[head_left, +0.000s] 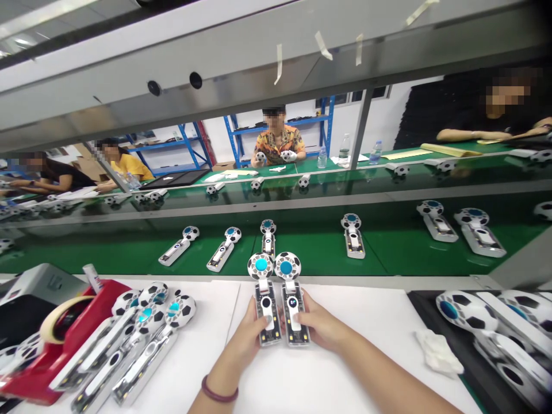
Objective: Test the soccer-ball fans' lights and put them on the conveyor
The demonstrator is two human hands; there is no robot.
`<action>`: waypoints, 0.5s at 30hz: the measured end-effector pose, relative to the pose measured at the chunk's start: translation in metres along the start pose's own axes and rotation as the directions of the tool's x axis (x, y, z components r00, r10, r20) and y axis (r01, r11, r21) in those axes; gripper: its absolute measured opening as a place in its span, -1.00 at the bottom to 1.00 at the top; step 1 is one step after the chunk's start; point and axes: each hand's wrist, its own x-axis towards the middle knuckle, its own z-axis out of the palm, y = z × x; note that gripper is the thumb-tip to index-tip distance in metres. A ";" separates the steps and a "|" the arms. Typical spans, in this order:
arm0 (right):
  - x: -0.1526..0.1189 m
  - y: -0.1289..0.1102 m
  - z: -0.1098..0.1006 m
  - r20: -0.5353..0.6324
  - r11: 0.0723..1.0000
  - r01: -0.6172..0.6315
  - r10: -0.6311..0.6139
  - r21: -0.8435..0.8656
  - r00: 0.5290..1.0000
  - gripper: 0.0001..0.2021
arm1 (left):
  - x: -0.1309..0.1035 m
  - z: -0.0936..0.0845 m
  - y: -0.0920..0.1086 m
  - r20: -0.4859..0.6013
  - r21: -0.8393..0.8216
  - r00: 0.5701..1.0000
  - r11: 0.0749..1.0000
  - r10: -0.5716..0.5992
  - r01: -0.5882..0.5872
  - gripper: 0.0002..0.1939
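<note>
Side by side above the white work surface, two devices with round soccer-ball heads and clear bodies stand upright in my hands. My left hand (246,336) is wrapped round the left device (261,265), its thumb on the white front part. The right device (287,266) is in my right hand (323,323), with the thumb near its button and a small lit display showing. Both heads have blue round centres and almost touch. The fingers behind the bodies are mostly hidden.
Several similar devices (150,351) lie at left beside a red tape dispenser (34,374). More rest on a black tray (435,322) at right, near a crumpled white cloth (439,352). Beyond runs a green conveyor (306,241) carrying devices. People sit across it.
</note>
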 end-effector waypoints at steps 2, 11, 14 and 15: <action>0.000 0.001 -0.001 0.003 1.000 0.002 -0.002 -0.002 1.000 -0.31 | 0.000 0.000 0.000 -0.003 -0.006 1.000 1.000 -0.002 0.002 -0.45; 0.000 0.005 -0.004 -0.002 1.000 0.024 -0.024 -0.013 1.000 -0.26 | -0.001 0.000 0.000 -0.005 0.002 0.999 0.999 0.040 -0.040 -0.43; 0.000 -0.005 -0.004 -0.049 0.997 0.082 -0.082 0.012 0.995 -0.33 | -0.001 0.001 0.000 -0.056 0.004 0.982 0.983 0.183 -0.183 -0.41; -0.001 -0.011 -0.003 -0.061 0.996 0.089 -0.088 0.015 0.994 -0.38 | -0.001 0.002 0.001 -0.073 0.017 0.969 0.972 0.236 -0.236 -0.41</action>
